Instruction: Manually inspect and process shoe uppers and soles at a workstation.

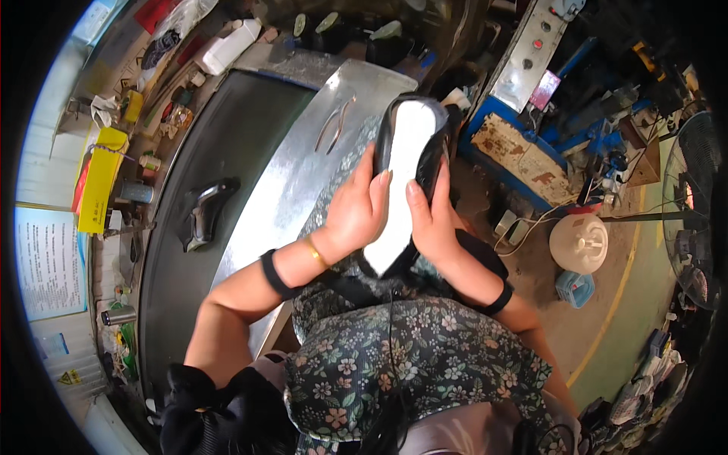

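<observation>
Held up in front of me is a black shoe upper [384, 136] with a long white insole face [406, 163] turned toward me. My left hand [356, 208] grips its left side, the thumb near the white face. On the other side my right hand [436, 231] is closed round the edge, thumb against the white face. A pair of metal pliers [334, 127] lies on the shiny metal tabletop [284, 171] to the left. Farther left, a second black shoe [203, 216] rests on the dark conveyor belt [246, 129].
A cluttered shelf with a yellow box [103, 180] runs along the left wall. At right stand a blue machine frame [523, 152], a round off-white container [578, 243], a blue basket [575, 290] and a fan [694, 212]. Cables lie on the floor.
</observation>
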